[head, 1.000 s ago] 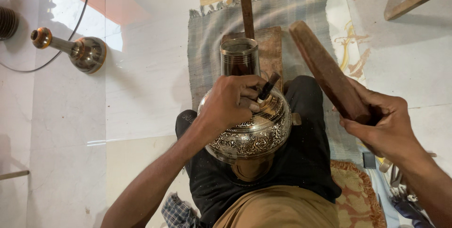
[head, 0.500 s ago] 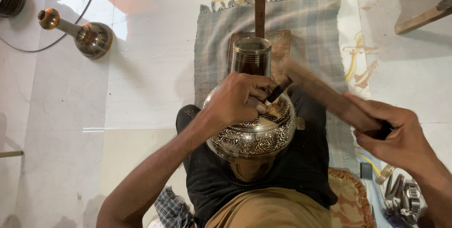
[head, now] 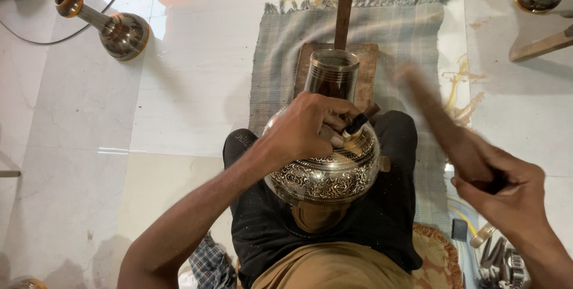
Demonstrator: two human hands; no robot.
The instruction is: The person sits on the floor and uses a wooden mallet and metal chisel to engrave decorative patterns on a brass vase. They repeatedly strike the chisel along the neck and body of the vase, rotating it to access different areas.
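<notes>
Two hands, left (head: 304, 131) and right (head: 507, 196), work one engraved metal vase (head: 325, 172) with one chisel (head: 358, 123) and one wooden mallet (head: 439, 125); one fringed mat (head: 280, 74); one brass vase (head: 113, 26) near the floor's upper-left corner.

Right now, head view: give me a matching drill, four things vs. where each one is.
Things:
1. left hand
2. right hand
3. small brass vase
4. fringed mat

Places:
A. lying on its side, upper left floor
B. spread under the wooden board
C. on the engraved pot, pinching a small tool
D. gripping a blurred wooden stick

Pairs: 1-C, 2-D, 3-A, 4-B
</notes>
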